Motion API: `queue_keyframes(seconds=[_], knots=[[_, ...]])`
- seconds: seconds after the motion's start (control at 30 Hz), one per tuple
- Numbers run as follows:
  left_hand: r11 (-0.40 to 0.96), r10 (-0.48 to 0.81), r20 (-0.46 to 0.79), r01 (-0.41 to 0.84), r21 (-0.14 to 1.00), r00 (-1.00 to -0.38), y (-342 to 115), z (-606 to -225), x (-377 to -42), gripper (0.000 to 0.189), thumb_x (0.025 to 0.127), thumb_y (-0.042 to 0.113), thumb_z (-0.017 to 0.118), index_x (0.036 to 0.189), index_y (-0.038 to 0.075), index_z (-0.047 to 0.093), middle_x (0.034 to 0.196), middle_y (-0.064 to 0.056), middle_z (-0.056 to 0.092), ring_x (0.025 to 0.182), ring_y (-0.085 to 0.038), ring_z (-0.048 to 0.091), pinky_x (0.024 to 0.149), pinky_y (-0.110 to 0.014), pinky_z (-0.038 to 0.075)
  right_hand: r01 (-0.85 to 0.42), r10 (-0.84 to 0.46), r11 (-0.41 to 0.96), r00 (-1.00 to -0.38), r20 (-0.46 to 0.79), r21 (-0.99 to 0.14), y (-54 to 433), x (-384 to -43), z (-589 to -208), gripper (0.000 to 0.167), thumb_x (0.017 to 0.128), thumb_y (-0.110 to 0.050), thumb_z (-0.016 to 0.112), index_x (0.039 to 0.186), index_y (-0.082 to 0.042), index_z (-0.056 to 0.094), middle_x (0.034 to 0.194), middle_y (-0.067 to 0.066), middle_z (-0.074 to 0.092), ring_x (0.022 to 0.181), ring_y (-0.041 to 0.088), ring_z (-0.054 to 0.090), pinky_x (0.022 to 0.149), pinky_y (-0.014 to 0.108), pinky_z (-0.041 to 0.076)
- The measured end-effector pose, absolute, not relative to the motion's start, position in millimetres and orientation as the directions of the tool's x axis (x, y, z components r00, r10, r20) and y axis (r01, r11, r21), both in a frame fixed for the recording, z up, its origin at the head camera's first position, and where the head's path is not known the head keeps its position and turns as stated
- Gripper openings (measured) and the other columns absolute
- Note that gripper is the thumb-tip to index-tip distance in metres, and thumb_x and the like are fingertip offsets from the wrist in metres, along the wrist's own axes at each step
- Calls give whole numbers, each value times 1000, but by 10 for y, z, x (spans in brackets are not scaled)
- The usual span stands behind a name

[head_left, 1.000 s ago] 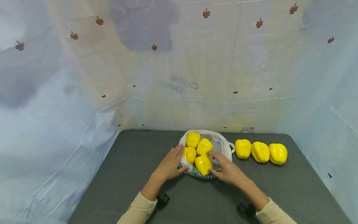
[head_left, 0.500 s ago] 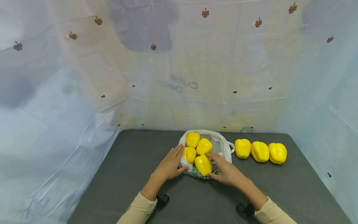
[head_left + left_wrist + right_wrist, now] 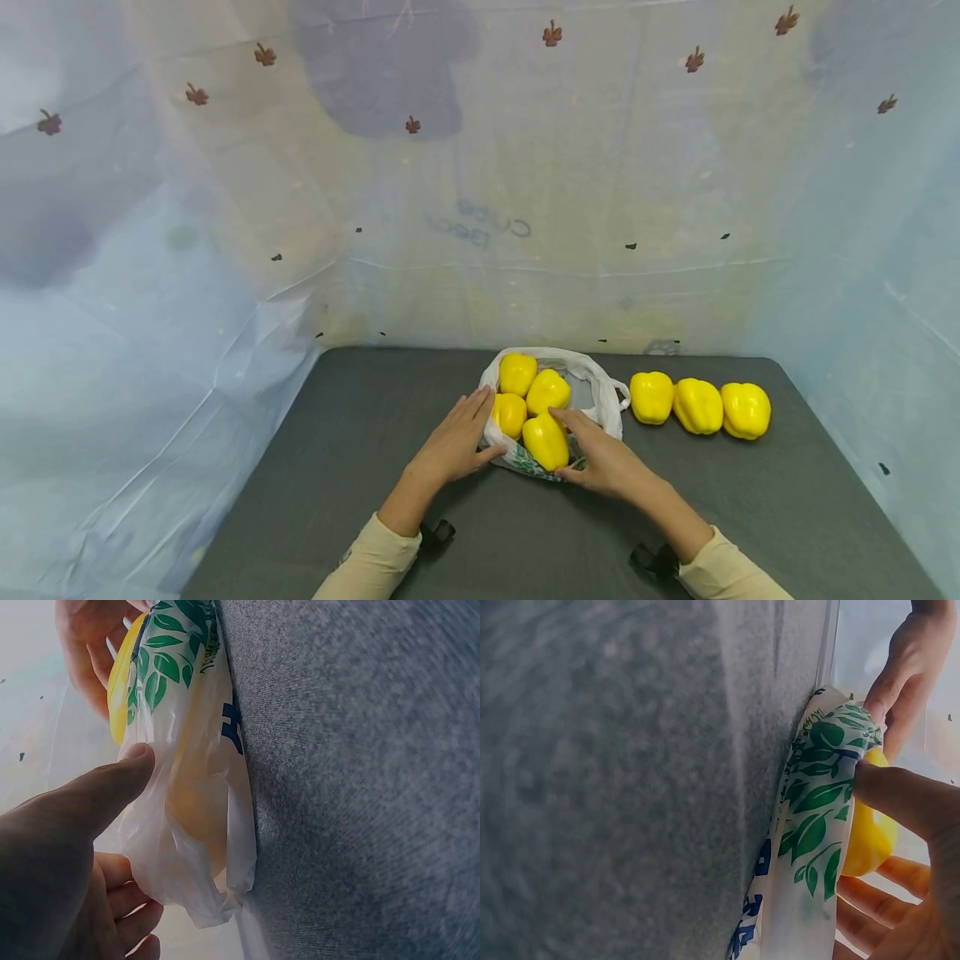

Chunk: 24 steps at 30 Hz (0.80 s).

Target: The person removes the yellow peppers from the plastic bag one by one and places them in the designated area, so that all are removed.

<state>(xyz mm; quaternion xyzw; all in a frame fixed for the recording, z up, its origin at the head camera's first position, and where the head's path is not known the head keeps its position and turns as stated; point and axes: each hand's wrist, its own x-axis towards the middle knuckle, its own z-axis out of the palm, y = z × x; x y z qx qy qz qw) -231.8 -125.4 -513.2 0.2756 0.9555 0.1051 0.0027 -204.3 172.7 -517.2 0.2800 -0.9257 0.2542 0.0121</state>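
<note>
Pale sheeting point(image 3: 495, 183) hangs behind a grey counter point(image 3: 375, 400); faint reversed lettering point(image 3: 480, 223), apparently "CUTE" over an unclear word. Left hand point(image 3: 453, 446): fingers straight along the plastic bag point(image 3: 573, 363), presumably bracing its wall. Right hand point(image 3: 607, 457): thumb and fingers curled about the nearest pepper point(image 3: 545, 442), apparently steadying it, inside the bag beside three others point(image 3: 517, 374). Three loose peppers point(image 3: 698, 407) rowed right, within reach. Bag print: green leaves point(image 3: 817, 799), blue letters point(image 3: 763, 859), too partial to read.
</note>
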Motion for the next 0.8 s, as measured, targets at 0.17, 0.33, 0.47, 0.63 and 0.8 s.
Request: queue_keyframes(seconds=[0.17, 0.33, 0.47, 0.63, 0.8], knots=[[825, 529, 53, 528, 203, -847, -1255, -5137, -2318, 97, 105, 56, 64, 171, 2, 19, 179, -15, 17, 166, -30, 18, 135, -47, 16, -516, -504, 722, -849, 161, -462, 1725, -2051, -5170, 93, 89, -28, 92, 164, -10, 39, 155, 15, 53, 128, 32, 65, 97, 52, 61], [823, 529, 52, 527, 211, -847, -1257, -5130, -2316, 96, 105, 57, 63, 171, 2, 19, 179, -15, 16, 166, -30, 17, 136, -47, 16, -516, -503, 709, -848, 168, -480, 1744, -2065, -5157, 91, 89, -29, 92, 162, -8, 42, 153, 15, 54, 125, 31, 66, 96, 51, 61], [823, 530, 46, 527, 212, -847, -1259, -5131, -2319, 96, 106, 57, 63, 171, 2, 19, 179, -15, 16, 166, -30, 17, 136, -47, 16, -506, -493, 698, -853, 171, -507, 1770, -2073, -5143, 91, 88, -31, 92, 161, -8, 43, 154, 15, 53, 128, 33, 64, 100, 53, 60], [825, 528, 42, 524, 211, -848, -1258, -5125, -2320, 96, 106, 57, 63, 171, 2, 19, 179, -15, 16, 166, -30, 17, 136, -47, 15, -478, -476, 688, -865, 159, -546, 1803, -2073, -5116, 92, 89, -33, 92, 162, -10, 42, 158, 14, 51, 134, 34, 61, 105, 55, 57], [825, 527, 41, 522, 214, -849, -1257, -5120, -2320, 95, 106, 56, 63, 171, 2, 19, 179, -15, 16, 166, -30, 17, 136, -48, 16, -475, -474, 675, -865, 161, -565, 1843, -2055, -5076, 92, 90, -33, 90, 164, -9, 40, 161, 15, 47, 137, 38, 59, 105, 58, 57]])
